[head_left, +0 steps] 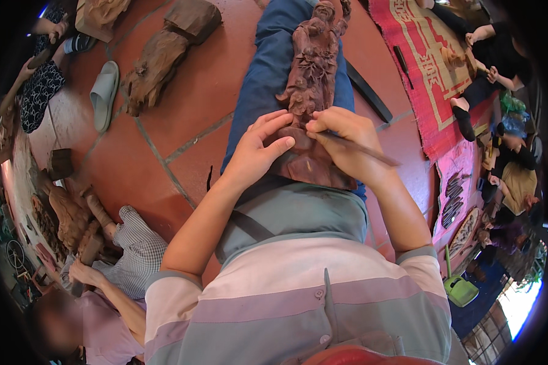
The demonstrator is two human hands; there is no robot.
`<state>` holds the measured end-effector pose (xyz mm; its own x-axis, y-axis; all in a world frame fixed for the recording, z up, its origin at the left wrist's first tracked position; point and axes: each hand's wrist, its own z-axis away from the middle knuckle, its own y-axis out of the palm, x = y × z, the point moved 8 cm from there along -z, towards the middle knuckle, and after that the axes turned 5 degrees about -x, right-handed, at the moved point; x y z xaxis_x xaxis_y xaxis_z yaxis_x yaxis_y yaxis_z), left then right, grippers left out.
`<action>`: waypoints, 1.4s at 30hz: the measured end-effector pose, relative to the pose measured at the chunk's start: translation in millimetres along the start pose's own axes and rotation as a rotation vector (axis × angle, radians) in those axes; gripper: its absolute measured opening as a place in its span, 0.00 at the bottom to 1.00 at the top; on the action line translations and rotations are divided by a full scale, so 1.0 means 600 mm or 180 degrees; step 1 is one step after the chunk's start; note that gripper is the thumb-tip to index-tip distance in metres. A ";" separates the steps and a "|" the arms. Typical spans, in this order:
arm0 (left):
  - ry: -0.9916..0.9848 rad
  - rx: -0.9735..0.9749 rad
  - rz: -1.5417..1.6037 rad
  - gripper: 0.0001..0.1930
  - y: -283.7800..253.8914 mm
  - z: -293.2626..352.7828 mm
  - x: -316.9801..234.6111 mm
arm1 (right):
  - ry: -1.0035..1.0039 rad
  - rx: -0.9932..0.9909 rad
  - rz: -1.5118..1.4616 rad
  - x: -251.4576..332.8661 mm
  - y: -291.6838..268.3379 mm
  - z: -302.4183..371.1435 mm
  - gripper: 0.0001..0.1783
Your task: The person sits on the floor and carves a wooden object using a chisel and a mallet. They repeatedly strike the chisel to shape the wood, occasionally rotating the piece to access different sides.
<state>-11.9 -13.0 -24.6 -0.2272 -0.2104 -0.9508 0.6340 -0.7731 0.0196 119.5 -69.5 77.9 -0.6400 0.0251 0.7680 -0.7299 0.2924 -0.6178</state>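
Observation:
A dark reddish-brown wooden carving point(313, 67) of a robed figure lies lengthwise on my blue-trousered legs, its broad base point(313, 170) nearest my body. My left hand point(263, 143) rests on the carving's left side near its narrow lower part. Its fingers lie stretched over the wood and the thumb stands apart on the base. From the other side my right hand point(347, 137) closes round a slim brown carving tool point(368, 151). The tool's back end points to the lower right; its working tip is hidden at the carving by my fingers.
A dark flat bar point(369, 91) lies on the red tiles right of my legs. A grey-green slipper point(105, 96) and a rough wood carving point(158, 67) are on the left. A red patterned mat point(417, 91) spreads right. Other people work at both sides; a green dustpan point(461, 291) sits lower right.

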 end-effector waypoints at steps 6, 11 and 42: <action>0.0077 0.0003 -0.0012 0.23 0.000 -0.001 0.000 | 0.0209 -0.0309 -0.0257 -0.017 0.002 0.007 0.04; 0.0032 -0.0033 -0.0035 0.23 -0.001 0.001 -0.002 | 0.0312 -0.0339 -0.0410 -0.022 0.003 0.013 0.05; -0.0249 0.0114 0.0096 0.26 0.003 0.001 -0.009 | 0.0290 -0.0463 -0.0714 -0.042 -0.002 0.029 0.05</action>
<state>-10.2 -13.4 -19.3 -0.2665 -0.2789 -0.9226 0.6148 -0.7864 0.0601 132.6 -86.8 56.2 -0.4373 0.0281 0.8989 -0.8046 0.4343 -0.4050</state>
